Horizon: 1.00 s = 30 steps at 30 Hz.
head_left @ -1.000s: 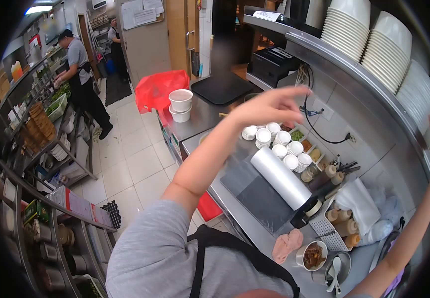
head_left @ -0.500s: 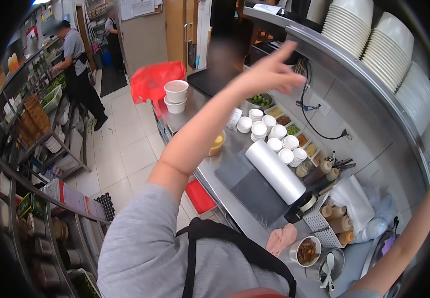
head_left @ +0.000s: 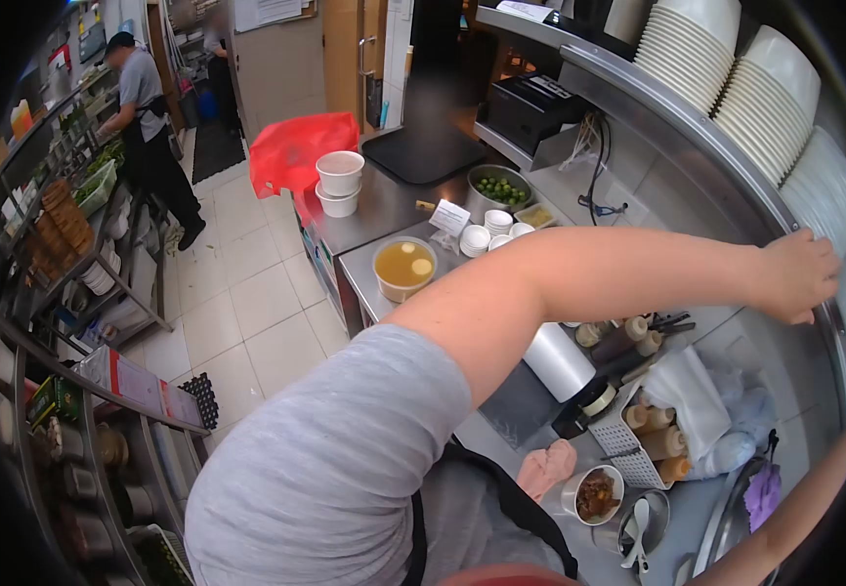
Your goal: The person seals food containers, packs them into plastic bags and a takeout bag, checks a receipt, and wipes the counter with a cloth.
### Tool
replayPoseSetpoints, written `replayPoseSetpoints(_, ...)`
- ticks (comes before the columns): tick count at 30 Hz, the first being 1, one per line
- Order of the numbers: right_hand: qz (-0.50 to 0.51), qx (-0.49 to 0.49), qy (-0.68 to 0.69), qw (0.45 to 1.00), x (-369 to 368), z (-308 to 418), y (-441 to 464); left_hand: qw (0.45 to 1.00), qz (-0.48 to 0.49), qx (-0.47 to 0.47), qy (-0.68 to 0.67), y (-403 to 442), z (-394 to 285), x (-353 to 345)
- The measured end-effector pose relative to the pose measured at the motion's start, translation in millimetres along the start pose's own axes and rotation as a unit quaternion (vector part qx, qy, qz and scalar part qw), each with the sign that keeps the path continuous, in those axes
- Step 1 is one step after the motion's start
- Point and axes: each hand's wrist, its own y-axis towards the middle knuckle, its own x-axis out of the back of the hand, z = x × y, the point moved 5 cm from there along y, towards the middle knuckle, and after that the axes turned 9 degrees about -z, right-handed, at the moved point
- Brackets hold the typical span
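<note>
My left hand (head_left: pixel 800 279) reaches across to the right, up at the metal shelf edge (head_left: pixel 697 115). Its fingers are curled in beside a stack of clear plastic lids (head_left: pixel 823 193); whatever lies under the fingertips is hidden. My right forearm (head_left: pixel 804 503) rises along the right border, and the hand at its end is out of view. Tall stacks of white bowls (head_left: pixel 770 98) stand on the shelf to the left of the lids. Below, a tub of brown food (head_left: pixel 598 495) sits on the counter near a metal pot (head_left: pixel 652 518) with white spoons.
A tub of yellow soup (head_left: pixel 403 268), small white cups (head_left: pixel 476 240), a bowl of green limes (head_left: pixel 501 188) and a film roll (head_left: pixel 558 361) are on the counter. A perforated basket (head_left: pixel 628 439) holds sauce bottles. Another person (head_left: pixel 145 117) works at the far left.
My left hand has swung from pointing forward over the counter to the shelf edge at the right. My right hand, partly visible by the lids before, has dropped out of view.
</note>
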Motion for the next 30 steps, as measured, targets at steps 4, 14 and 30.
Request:
replayPoseSetpoints(4,-0.169,0.117,0.123,0.971,6,-5,-21,0.995,-0.065,-0.059,0.043,12,-18,-27)
replayPoseSetpoints(14,0.159,0.149,0.194,0.957,31,8,26,0.994,-0.090,0.013,0.064,79,-15,-128)
replayPoseSetpoints(30,0.254,0.172,0.016,0.952,61,40,26,0.988,-0.091,-0.023,0.126,83,-23,-142)
